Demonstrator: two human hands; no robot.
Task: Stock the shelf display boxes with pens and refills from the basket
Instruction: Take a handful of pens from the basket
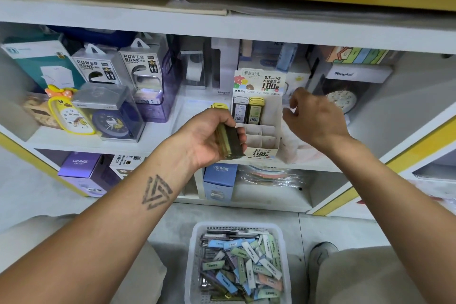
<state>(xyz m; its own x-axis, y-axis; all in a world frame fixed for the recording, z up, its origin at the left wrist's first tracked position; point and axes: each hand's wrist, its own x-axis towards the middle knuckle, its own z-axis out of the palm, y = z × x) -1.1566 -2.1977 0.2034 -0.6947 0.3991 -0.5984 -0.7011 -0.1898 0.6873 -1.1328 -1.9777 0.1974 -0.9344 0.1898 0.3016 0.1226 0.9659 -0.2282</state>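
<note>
The white shelf [158, 136] carries a card display box [261, 136], its gridded cells bare except two upright refill cases [248, 110] at the back. The perforated plastic basket [237, 264] below holds jumbled pastel packs. The left hand [209, 136] grips a stack of flat cases [230, 142] just left of the box; the right hand [318, 118] hangs loosely curled beside it, holding nothing.

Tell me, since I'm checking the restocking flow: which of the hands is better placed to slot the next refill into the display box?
Probably right: it hovers free beside the display box, while the left grips the refills.
</note>
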